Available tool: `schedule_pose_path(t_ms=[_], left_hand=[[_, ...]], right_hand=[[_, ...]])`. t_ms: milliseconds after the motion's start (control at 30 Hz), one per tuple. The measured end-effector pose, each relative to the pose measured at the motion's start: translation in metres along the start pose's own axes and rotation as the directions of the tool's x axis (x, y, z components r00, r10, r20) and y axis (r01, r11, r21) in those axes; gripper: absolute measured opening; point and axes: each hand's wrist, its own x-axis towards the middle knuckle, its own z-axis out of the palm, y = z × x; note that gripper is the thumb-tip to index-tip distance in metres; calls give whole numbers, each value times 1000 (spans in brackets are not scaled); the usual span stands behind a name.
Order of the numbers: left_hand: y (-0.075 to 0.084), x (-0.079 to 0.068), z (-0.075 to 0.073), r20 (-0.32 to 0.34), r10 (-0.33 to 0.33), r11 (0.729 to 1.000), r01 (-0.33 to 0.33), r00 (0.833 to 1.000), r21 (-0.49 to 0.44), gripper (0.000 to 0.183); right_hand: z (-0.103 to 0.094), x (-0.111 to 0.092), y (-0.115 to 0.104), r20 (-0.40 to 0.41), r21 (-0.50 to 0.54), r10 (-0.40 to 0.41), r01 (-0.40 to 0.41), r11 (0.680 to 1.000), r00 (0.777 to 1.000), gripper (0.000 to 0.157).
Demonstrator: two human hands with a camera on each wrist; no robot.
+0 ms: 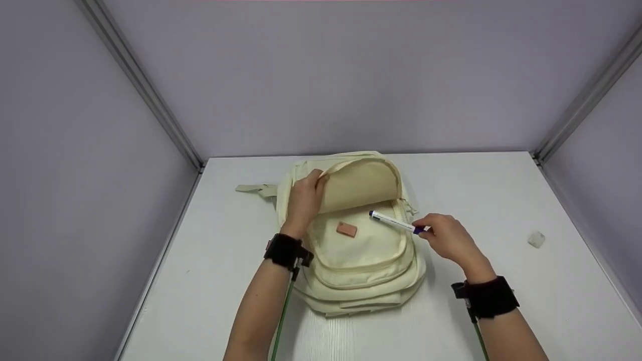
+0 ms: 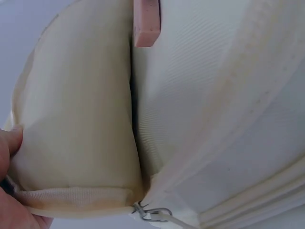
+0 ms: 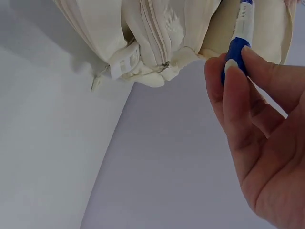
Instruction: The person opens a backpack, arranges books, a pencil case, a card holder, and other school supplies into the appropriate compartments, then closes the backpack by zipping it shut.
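Observation:
A cream backpack [image 1: 361, 278] lies on the table with its front pocket unzipped. My left hand [image 1: 304, 200] pinches the edge of the pocket flap [image 1: 362, 183] and holds it folded back; in the left wrist view the thumb [image 2: 15, 139] presses on that edge. On the pocket's panel rests a pink eraser [image 1: 346, 229], partly cut off at the top of the left wrist view. My right hand [image 1: 450, 239] pinches a white marker [image 1: 393, 221] by its blue cap end, its other end over the pocket. The right wrist view shows thumb and fingers round the blue end [image 3: 234, 55].
A small whitish block [image 1: 536, 239] sits on the white table [image 1: 481, 195] at the right. A backpack strap [image 1: 256, 189] sticks out to the left. Zipper pulls [image 3: 96, 83] hang at the bag's side. Grey walls [image 1: 351, 75] enclose the table at back and sides.

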Motion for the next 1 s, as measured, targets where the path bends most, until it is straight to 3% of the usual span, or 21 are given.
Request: schedule_pose_path(t_ms=[200, 333, 500, 600, 800, 1000], left_hand=[[4, 2, -3, -24, 9, 1000, -10, 1000, -15, 16], [7, 1, -6, -27, 8, 1000, -9, 1000, -24, 16], [13, 1, -9, -24, 20, 999, -21, 1000, -50, 18], [14, 2, -10, -12, -7, 996, 6, 1000, -86, 18], [14, 2, -11, 27, -55, 991, 58, 998, -120, 18], [13, 3, -11, 45, -81, 985, 87, 996, -148, 18]], right_hand=[[15, 14, -6, 29, 158, 71, -75, 985, 997, 10], [22, 22, -13, 24, 84, 97, -98, 992, 995, 10], [33, 33, -25, -71, 36, 129, -127, 991, 989, 8], [42, 41, -33, -110, 104, 151, -140, 985, 982, 10], [54, 53, -44, -88, 252, 241, -212, 944, 967, 12], [58, 57, -52, -211, 209, 159, -115, 971, 964, 19]])
